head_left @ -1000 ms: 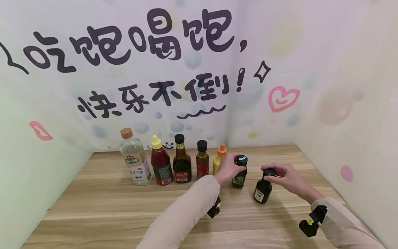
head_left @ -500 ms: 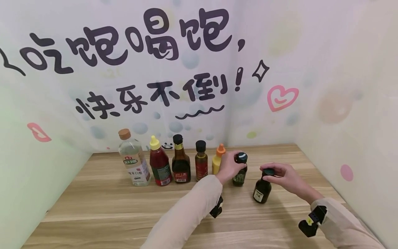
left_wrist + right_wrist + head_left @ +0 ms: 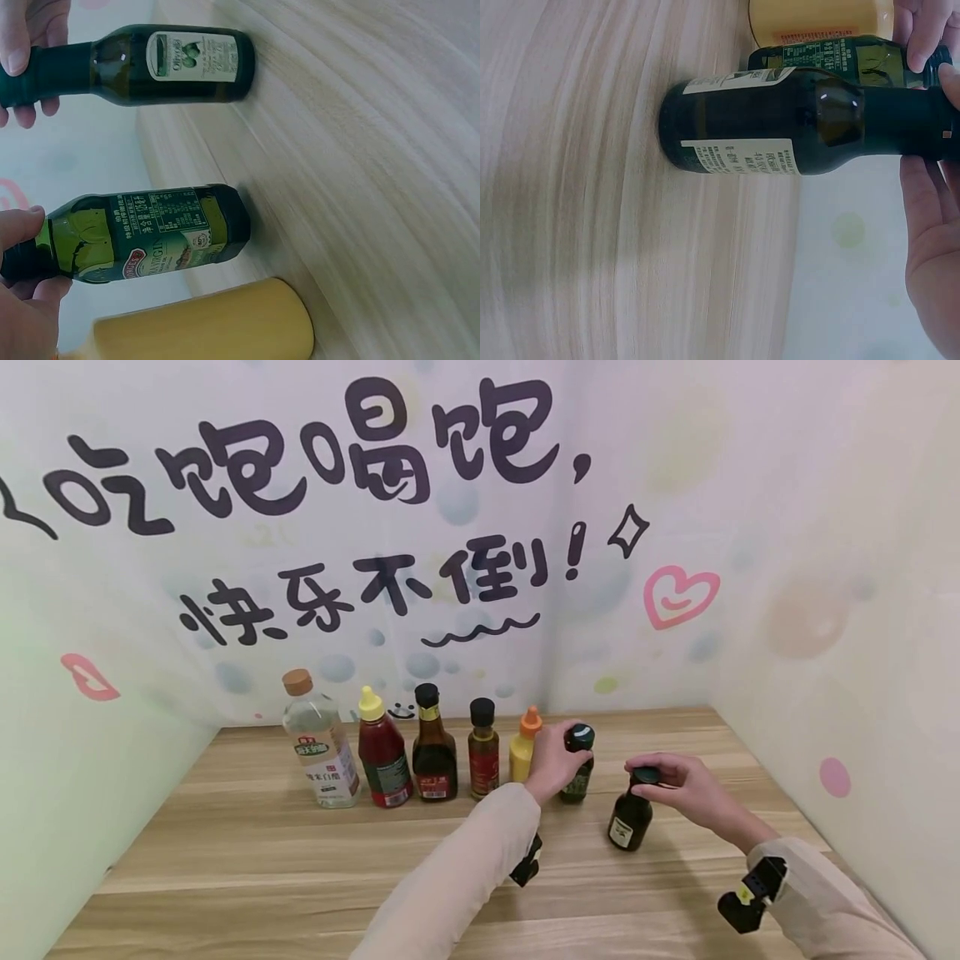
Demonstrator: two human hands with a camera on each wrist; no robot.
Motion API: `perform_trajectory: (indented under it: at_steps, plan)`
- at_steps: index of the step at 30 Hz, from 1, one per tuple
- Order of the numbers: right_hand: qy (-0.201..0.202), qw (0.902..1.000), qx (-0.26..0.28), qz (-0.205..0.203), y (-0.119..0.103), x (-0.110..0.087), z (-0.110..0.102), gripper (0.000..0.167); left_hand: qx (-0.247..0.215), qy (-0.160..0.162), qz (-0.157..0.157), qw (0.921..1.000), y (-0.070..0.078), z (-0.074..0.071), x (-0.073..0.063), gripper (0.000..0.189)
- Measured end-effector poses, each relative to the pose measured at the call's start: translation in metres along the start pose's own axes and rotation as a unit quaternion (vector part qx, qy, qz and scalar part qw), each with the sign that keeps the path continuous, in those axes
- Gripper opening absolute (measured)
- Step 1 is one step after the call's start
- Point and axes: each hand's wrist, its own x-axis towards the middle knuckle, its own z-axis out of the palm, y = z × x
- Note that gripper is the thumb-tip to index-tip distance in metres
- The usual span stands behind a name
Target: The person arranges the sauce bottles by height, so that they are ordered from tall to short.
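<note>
My left hand (image 3: 553,766) grips the neck of a green olive oil bottle (image 3: 157,232), just below its dark cap. That bottle stands upright at the right end of the row, beside a yellow squeeze bottle (image 3: 520,758) with an orange tip, which the hand partly covers. Nearer and farther right, my right hand (image 3: 693,789) holds a darker olive oil bottle (image 3: 628,822) round its neck and cap, thumb on one side and fingers on the other. This bottle leans slightly, its base at the tabletop. In the right wrist view it overlaps the green one.
Leftward along the row stand a small black-capped bottle (image 3: 483,764), a brown sauce bottle (image 3: 435,768), a red squeeze bottle (image 3: 386,768) and a clear vinegar bottle (image 3: 322,760). Behind the wooden table (image 3: 262,868) hangs a printed white cloth (image 3: 465,652).
My left hand has shifted the green bottle slightly back toward the wall, more in line with the row. My right hand keeps its grip on the dark bottle; the head view has turned slightly.
</note>
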Motion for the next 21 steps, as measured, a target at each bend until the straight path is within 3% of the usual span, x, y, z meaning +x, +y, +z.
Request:
perform_trajectory:
  at_steps: [21]
  plan:
    - [-0.004,0.9998,0.015,-0.014,-0.0006,-0.0007,0.0001,0.042,-0.001,0.007,0.008,0.9999,-0.0071,0.0061,0.0032,0.036]
